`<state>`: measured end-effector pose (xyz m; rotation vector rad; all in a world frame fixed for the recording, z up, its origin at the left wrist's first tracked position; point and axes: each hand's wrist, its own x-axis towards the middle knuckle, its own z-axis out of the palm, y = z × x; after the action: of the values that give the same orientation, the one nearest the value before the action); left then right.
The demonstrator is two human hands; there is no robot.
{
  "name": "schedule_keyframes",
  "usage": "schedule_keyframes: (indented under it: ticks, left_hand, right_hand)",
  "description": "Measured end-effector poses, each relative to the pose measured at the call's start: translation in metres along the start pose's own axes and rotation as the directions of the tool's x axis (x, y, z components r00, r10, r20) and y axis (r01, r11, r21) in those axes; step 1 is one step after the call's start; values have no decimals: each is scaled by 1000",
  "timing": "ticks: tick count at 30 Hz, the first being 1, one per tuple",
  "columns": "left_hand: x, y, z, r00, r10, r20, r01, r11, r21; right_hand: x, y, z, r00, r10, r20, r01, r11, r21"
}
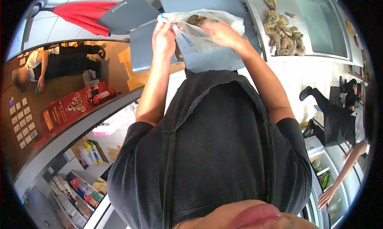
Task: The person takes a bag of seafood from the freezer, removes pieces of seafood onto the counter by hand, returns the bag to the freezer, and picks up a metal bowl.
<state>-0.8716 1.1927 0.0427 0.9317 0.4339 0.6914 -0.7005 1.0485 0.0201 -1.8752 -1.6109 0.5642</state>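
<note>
Left hand (pixel 163 39) pinching one clear bag (pixel 191 40); right hand (pixel 222 34) beside one brown clump (pixel 195 19), grip I cannot tell. Right side: one brownish pile (pixel 285 38).

Brushed stainless-steel bench (pixel 255 5): heap of mottled-brown, shell-like lumps (pixel 286 41).
Smooth grey plastic chair (pixel 199 0): translucent white plastic bag (pixel 234 20) above; contact unclear.

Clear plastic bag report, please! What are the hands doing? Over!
Left hand gripping an edge of the clear plastic bag. Right hand at the bag, beside a rough brown lump; grip unclear. Smooth grey seat beneath; nothing seen blocking.
</note>
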Motion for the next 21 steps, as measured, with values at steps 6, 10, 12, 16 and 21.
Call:
schedule_keyframes:
  ticks: [6, 10, 12, 16, 21]
  left_hand:
    - [-1, -7, -13, 1000, -23, -15, 17, 951, -309]
    - [5, -14, -33, 999, -49, -14, 38, 902, -429]
    - [8, -17, -51, 996, -69, 57, 87, 889, -450]
    - [10, -15, -49, 996, -94, -5, 79, 868, -489]
    - [14, -1, -32, 995, -97, -40, 69, 892, -447]
  right_hand:
    - [5, 31, 9, 703, 197, 684, -269, 963, -1]
    - [58, 87, 3, 931, 155, -330, -297, 848, -439]
    - [65, 35, -45, 889, 180, -422, -352, 857, -377]
    - [64, 26, -48, 968, 139, -208, -196, 939, -282]
    - [30, 54, 45, 879, -25, 476, 96, 988, -125]
